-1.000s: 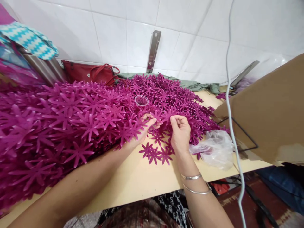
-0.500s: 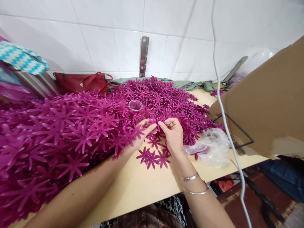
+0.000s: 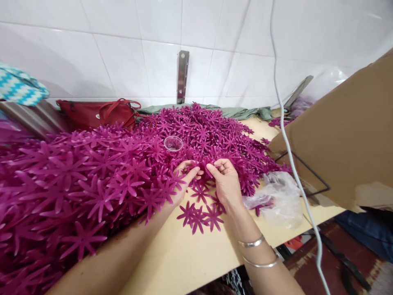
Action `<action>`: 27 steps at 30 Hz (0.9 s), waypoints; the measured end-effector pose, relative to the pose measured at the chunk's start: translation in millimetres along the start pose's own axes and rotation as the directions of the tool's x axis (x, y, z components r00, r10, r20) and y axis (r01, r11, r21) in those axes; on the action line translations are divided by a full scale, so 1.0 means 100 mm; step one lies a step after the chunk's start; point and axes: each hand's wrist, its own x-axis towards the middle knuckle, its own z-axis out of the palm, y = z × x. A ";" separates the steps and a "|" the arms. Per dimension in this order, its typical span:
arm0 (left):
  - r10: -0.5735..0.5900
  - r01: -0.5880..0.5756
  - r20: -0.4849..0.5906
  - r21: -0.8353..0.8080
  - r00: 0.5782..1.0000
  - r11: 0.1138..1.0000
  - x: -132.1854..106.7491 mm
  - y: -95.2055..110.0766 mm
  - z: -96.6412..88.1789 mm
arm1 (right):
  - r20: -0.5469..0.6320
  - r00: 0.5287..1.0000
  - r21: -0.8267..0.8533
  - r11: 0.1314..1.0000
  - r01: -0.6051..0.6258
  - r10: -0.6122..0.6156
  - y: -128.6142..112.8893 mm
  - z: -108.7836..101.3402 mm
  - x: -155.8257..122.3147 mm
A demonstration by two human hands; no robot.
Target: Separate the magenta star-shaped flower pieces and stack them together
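A big heap of magenta flower-shaped cut-outs (image 3: 92,176) covers the left and middle of the pale table (image 3: 184,254). At the heap's near edge my left hand (image 3: 184,180) and my right hand (image 3: 225,182) meet, fingers pinched together on a magenta flower piece (image 3: 202,166). Just below my hands, a few joined flowers (image 3: 199,215) lie flat on the table. A small clear plastic cup (image 3: 173,143) sits on the heap just behind my hands. My right wrist carries two silver bangles.
A crumpled clear plastic bag (image 3: 276,196) lies right of my hands. A large brown cardboard box (image 3: 346,135) stands at the right. A white cable (image 3: 285,135) hangs down in front. A red handbag (image 3: 98,112) and green cloth (image 3: 245,111) lie by the tiled wall.
My hands have closed together over the flower piece at the heap's edge. The camera has tipped slightly, so everything sits a little lower in view.
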 end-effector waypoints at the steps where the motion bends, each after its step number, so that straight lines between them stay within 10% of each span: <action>1: 0.002 -0.002 -0.002 -0.009 1.000 1.000 0.00 0.00 0.01 | -0.009 1.000 -0.011 1.000 0.011 -0.011 -0.01 0.00 0.00; 27: 0.071 -0.070 0.011 -0.070 0.997 0.995 0.08 -0.10 -0.13 | 0.051 0.997 0.036 0.998 0.048 -0.050 0.08 -0.04 0.01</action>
